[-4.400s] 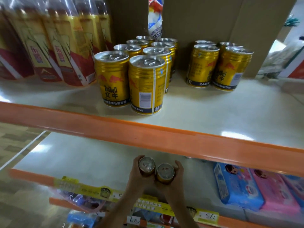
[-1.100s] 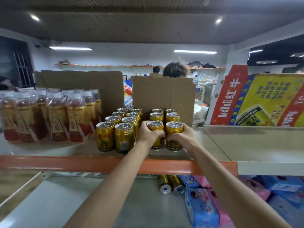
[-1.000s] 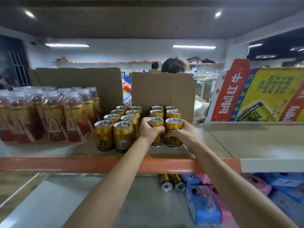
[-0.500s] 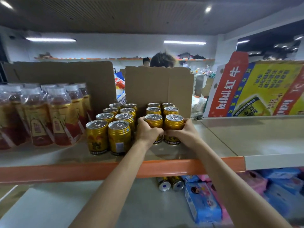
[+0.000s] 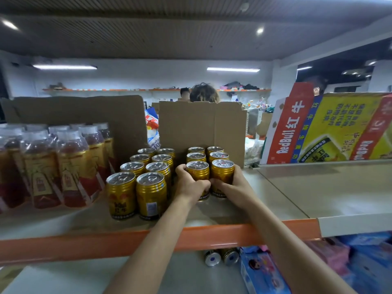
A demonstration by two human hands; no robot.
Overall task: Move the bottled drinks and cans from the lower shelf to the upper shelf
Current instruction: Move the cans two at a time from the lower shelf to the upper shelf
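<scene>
1. Cardboard sheet [image 5: 201, 126], upright, just beyond the right hand [image 5: 231, 187]; we note a person's hair [image 5: 204, 93] above its top edge.
2. Wider cardboard sheet [image 5: 84, 115], beyond and left of the left hand [image 5: 189, 184].
3. Red-and-yellow printed carton [image 5: 331, 128], tilted, well right of the right hand.
4. We count blue packets [image 5: 263, 274] below the right hand.

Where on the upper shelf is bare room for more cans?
Free: beige upper shelf right of the right hand gripping a gold metal can, up to the red-and-yellow cardboard carton, and the front strip along the orange shelf edge. Crowded: left of the left hand, eight cans, then shrink-wrapped tea bottles.
</scene>
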